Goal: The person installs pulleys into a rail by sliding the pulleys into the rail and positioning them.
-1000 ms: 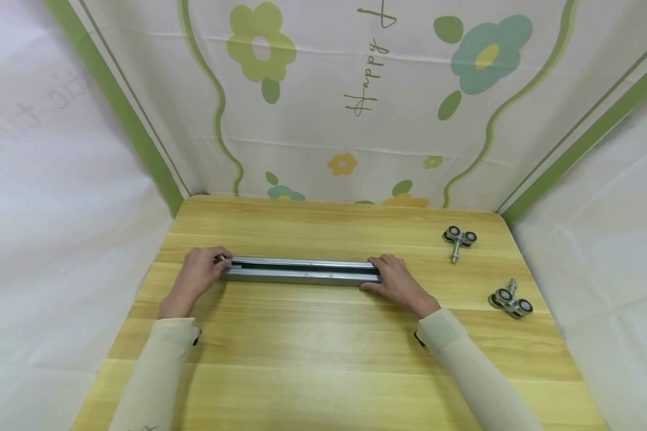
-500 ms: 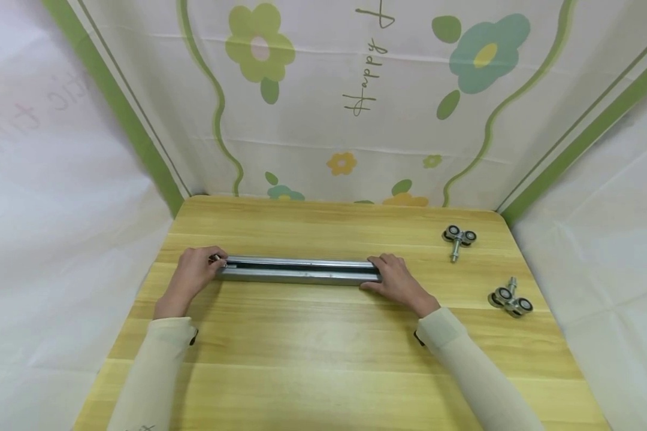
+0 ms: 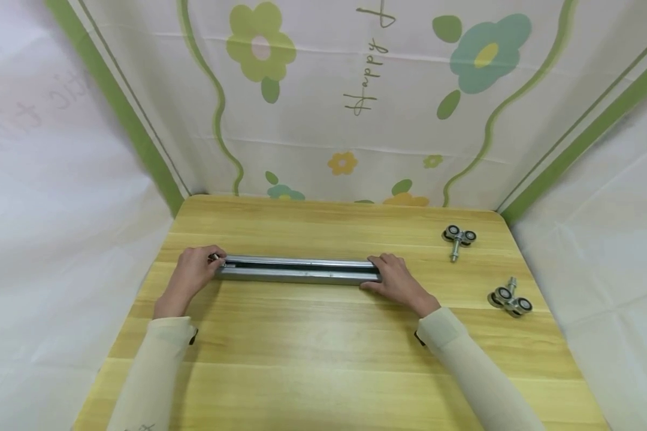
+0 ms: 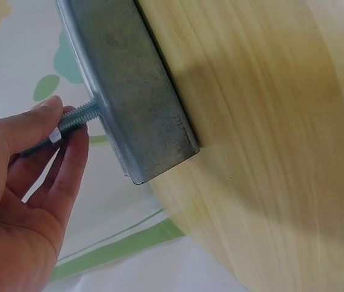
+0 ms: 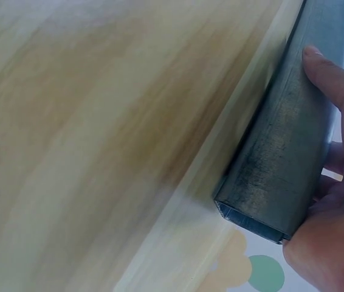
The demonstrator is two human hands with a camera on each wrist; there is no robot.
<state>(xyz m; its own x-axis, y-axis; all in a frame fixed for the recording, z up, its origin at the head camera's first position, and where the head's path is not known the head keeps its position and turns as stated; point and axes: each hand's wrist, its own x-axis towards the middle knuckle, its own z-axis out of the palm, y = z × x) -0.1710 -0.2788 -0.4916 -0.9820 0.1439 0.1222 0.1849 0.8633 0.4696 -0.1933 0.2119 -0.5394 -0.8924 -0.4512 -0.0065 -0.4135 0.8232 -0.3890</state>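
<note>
A grey metal channel rail (image 3: pixel 291 276) lies lengthwise across the wooden table, its slot facing up. At its left end my left hand (image 3: pixel 190 276) pinches a threaded bolt (image 4: pixel 73 123) between thumb and fingers. The bolt carries a nut and sticks out of the slot; whatever is on its inner end is hidden inside the rail. My right hand (image 3: pixel 396 281) grips the rail's right end, the thumb (image 5: pixel 330 76) on the near side wall and the other fingers on the far side.
Two metal roller trolleys, each with wheels and a threaded bolt, lie on the right of the table (image 3: pixel 313 359): one farther back (image 3: pixel 458 236), one nearer (image 3: pixel 510 299). A printed flower curtain (image 3: pixel 313 120) stands behind the table, with white cloth at both sides.
My left hand has slid slightly left along the rail with the bolt, then stays there over the last half second. The right hand and the rail have not visibly moved.
</note>
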